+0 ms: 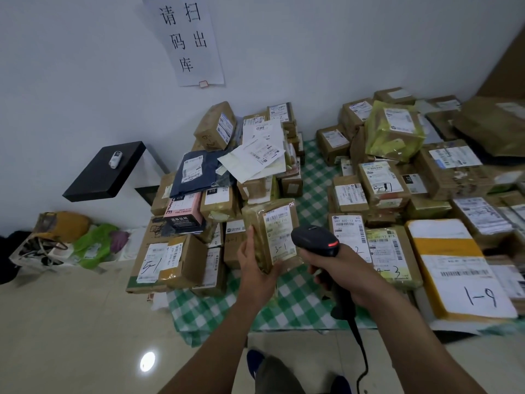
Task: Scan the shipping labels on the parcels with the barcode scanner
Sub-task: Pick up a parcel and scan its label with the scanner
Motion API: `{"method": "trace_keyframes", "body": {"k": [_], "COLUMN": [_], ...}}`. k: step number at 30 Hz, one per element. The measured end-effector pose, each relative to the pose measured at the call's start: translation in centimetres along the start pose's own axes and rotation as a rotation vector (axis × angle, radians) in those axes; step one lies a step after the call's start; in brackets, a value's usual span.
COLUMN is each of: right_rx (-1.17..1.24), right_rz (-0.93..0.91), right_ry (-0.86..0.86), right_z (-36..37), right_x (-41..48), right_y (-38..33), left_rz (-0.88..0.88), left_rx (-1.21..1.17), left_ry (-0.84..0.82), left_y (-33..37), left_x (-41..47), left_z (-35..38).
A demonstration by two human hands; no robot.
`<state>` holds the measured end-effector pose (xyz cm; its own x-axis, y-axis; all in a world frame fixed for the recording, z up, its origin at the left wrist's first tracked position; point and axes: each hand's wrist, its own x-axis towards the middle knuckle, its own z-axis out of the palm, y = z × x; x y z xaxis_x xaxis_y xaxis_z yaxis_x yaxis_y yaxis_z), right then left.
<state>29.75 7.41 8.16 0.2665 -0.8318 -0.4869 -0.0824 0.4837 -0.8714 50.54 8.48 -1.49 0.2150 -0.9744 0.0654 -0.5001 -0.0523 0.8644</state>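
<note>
1. Two hands are in view, with one scanner (315, 240) and one parcel (264, 223) lifted out from the rest.
2. The left hand (255, 268) holds this parcel at its lower end. The thumb lies along the left edge and the fingers are curled under the bottom.
3. The parcel is in the air over a green-and-white checked cloth (312, 200), between two heaps of parcels, the left heap (216, 200) and the right heap (426, 180). The parcels in the heaps overlap too much to count.
4. The long axis of the held parcel stands nearly upright. Its one white label (279, 234), with "3-1" written by hand, faces the camera and the scanner.
5. The right hand (338, 268) is clenched round the handle of the scanner. The black head points to the left, at the label, and is just beside the parcel but apart from it. One small red light shows on the back of the head, and the handle goes down and to the right.
6. One black cable (360, 351) hangs from the handle toward the floor.
7. One paper sign (187, 38) is on the wall. At the left, one black shelf (96, 180) carries one small white thing (116, 159).
</note>
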Motion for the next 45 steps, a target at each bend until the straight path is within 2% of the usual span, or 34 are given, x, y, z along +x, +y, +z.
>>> {"method": "trace_keyframes", "body": {"k": [14, 20, 23, 26, 31, 35, 38, 42, 45], "right_rx": [-0.004, 0.081, 0.076, 0.073, -0.002, -0.078, -0.102, -0.116, -0.117], "right_rz": [0.003, 0.011, 0.005, 0.011, 0.059, 0.048, 0.041, 0.060, 0.073], "right_ry": [-0.046, 0.121, 0.187, 0.201, 0.206, 0.211, 0.202, 0.196, 0.179], "right_z": [-0.5, -3.1, -4.3, -4.6, -3.7, -2.7, -2.4, -2.0, -1.7], "right_x": [-0.4, -0.6, -1.0, -1.5, -1.4, -1.2, -0.8, -0.1, 0.4], "right_y": [0.0, 1.3, 2.1, 2.7, 3.4, 3.9, 4.3, 4.5, 4.6], "left_rz": [-0.054, -0.159, -0.145, -0.193, -0.316, -0.294, -0.300, -0.197, -0.196], "left_rx": [0.008, -0.092, -0.039, 0.086, 0.051, -0.013, 0.085, 0.374, 0.567], "left_ry": [-0.041, -0.103, -0.048, -0.080, -0.180, -0.227, -0.266, -0.280, -0.338], "left_y": [-1.4, -2.7, -2.5, -2.4, -2.2, -2.9, -3.3, -4.0, -4.7], "left_x": [-0.3, -0.3, -0.5, 0.0, 1.1, 1.8, 2.1, 2.1, 2.3], "left_z": [0.2, 1.5, 3.2, 5.2, 7.6, 8.0, 8.0, 8.3, 8.8]}}
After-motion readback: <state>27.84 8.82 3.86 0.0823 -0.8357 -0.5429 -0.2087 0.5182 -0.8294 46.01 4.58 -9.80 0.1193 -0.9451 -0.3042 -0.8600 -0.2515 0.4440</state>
